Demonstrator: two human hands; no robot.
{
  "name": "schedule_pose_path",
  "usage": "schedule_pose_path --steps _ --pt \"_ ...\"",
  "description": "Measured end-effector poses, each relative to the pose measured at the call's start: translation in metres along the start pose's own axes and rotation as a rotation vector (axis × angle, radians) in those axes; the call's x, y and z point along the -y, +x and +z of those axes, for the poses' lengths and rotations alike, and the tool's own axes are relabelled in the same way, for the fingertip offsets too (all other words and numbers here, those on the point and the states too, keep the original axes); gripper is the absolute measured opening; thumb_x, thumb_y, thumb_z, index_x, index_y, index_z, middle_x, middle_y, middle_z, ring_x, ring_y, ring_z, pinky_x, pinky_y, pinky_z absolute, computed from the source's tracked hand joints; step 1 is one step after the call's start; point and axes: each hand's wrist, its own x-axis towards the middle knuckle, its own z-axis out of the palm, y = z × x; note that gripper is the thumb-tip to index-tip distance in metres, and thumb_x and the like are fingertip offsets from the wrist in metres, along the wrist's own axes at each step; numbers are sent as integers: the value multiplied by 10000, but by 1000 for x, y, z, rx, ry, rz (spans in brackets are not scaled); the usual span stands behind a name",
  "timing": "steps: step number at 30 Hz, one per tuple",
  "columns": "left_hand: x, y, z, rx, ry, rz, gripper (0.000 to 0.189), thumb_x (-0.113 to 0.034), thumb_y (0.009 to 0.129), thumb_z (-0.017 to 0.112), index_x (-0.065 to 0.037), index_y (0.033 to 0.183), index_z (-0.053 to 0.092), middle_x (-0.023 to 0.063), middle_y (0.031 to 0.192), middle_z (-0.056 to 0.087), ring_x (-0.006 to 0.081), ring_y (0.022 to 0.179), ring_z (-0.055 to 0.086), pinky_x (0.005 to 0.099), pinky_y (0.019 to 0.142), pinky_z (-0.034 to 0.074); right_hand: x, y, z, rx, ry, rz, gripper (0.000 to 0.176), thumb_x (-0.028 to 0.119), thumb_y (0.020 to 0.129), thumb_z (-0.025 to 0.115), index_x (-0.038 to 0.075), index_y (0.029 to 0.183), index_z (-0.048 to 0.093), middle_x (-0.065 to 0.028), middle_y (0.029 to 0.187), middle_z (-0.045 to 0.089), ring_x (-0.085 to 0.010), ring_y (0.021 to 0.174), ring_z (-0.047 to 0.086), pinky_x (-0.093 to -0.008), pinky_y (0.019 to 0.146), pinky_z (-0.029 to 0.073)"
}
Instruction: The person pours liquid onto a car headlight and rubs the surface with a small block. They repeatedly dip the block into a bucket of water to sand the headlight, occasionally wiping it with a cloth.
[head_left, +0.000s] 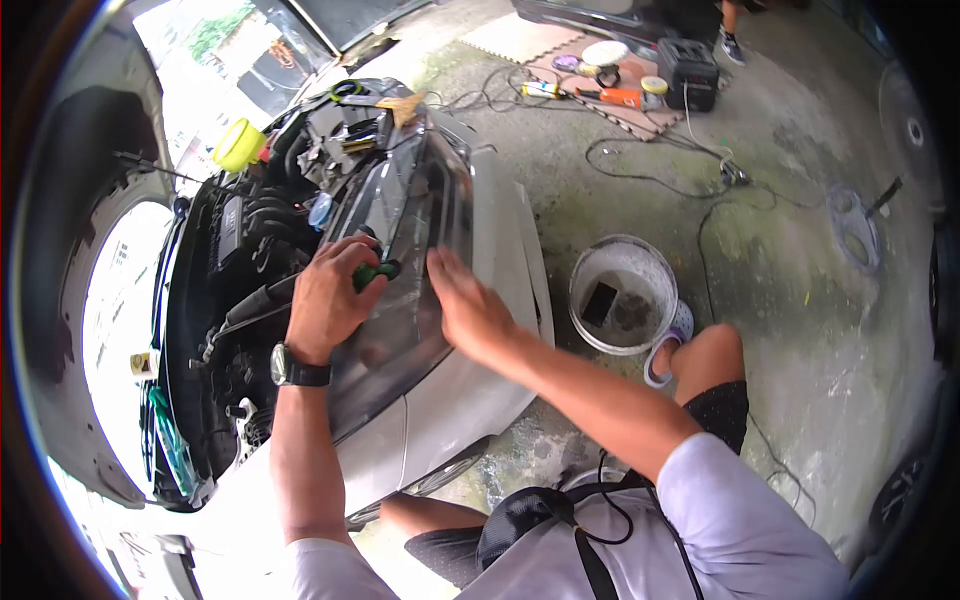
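My left hand [332, 295], with a wristwatch [290, 367] on its wrist, is closed around a screwdriver [372, 274] with a dark green handle, over the inner edge of a car's headlight [405, 310]. Its thin shaft seems to point away from me along the headlight; the fingers hide part of the handle. My right hand [470, 308] is at the outer side of the clear lens, fingers stretched out and slightly blurred, holding nothing. The white bumper [505, 260] curves around the headlight.
The open engine bay [235, 235] lies left under the raised hood [75, 200], with a yellow cup [238, 146] at its far side. A white bucket [622, 340] with a dark rectangular object inside stands right. Cables [690, 185] run across the floor to tools on foam mats [560, 70].
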Motion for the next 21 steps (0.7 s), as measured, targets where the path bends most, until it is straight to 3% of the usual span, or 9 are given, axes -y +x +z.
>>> schedule_pose_path --steps 3,5,8,10,12,14,16,19,21 --pt "1 0 2 -32 -44 31 183 -150 847 783 -66 969 676 111 987 699 366 1009 685 481 858 560 33 -57 6 20 -8 -104 732 -113 857 587 -139 1568 417 -397 1535 518 -529 1472 490 -509 1251 427" --pt "0 -1 -1 -45 -34 -22 188 -146 850 768 -52 980 669 127 996 701 376 1002 689 479 859 556 25 -56 3 30 -2 -164 726 -115 858 584 -137 1567 426 -386 1536 525 -519 1467 502 -507 1251 431" --pt "1 -6 3 -57 -34 -56 202 -154 859 749 -43 998 653 148 975 698 386 967 692 485 833 550 -20 16 -3 6 -84 -19 663 -142 868 542 -136 1527 473 -348 1531 546 -464 1418 563 -471 1219 476" --pt "2 -3 1 -89 -48 -85 204 -162 858 755 -47 988 648 147 972 704 381 974 693 485 827 550 -26 40 -8 92 -82 69 650 -151 872 521 -133 1520 479 -371 1532 526 -455 1427 554 -453 1214 480" --pt "3 -4 2 -112 -71 -105 207 -157 859 754 -67 1039 703 140 991 720 383 986 703 488 829 564 -1 14 -8 98 -67 95 663 -147 873 528 -137 1533 460 -378 1542 517 -476 1433 547 -471 1221 471" --pt "7 -4 10 -144 -91 3 280 -145 859 748 -102 1135 760 126 1018 739 377 989 715 488 832 583 38 -40 -7 110 -81 -62 735 -146 867 562 -118 1585 405 -368 1581 490 -525 1454 513 -509 1220 469" --pt "2 -5 6 -128 -73 -22 316 -132 859 741 -132 1169 800 108 1028 753 369 990 727 482 836 597 45 -55 -8 92 -113 -166 742 -146 863 565 -110 1588 410 -371 1584 481 -504 1457 516 -493 1211 483" --pt "2 -5 12 -156 -73 -59 229 -168 870 711 -152 1066 827 98 1026 757 352 1020 726 489 853 606 11 -4 -17 99 -68 -91 691 -141 877 550 -124 1558 437 -387 1548 504 -496 1431 539 -480 1204 488" --pt "1 -6 14 -168 -74 -69 234 -174 873 711 -152 1074 828 100 1027 758 353 1019 726 487 854 606 -9 35 -14 92 -88 -59 632 -147 887 516 -141 1517 469 -405 1494 538 -502 1401 555 -472 1200 481"
